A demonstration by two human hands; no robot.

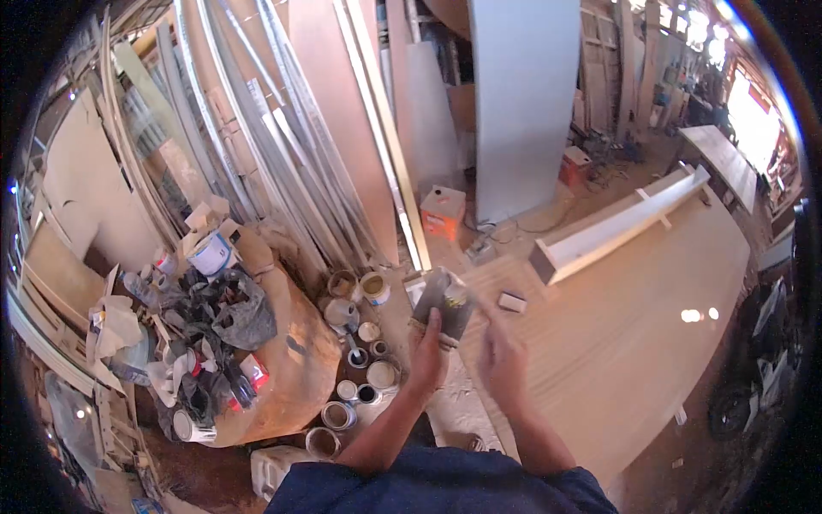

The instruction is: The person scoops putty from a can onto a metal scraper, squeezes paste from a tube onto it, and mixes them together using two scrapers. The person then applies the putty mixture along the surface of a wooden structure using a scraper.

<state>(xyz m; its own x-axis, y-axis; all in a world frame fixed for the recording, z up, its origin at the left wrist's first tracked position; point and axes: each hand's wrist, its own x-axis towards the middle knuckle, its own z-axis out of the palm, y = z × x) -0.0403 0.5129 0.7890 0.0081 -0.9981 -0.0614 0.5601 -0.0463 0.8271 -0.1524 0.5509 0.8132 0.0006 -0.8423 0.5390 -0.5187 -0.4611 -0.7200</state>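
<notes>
1. Left hand [428, 353] grips dark flat piece [439, 319], thumb on top; support it firmly from below.
2. Right hand [501, 358] just beside it, blurred, can't tell grip; wants light, controlled strokes.
3. Small block [512, 302] beyond right hand.

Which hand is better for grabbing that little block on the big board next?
Probably the right hand: it's nearer the little block on the big board. The left hand holds a dark, flat thing.

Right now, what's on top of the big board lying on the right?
On the board: a long trough and a small block. Beneath the trough, everything is covered.
</notes>
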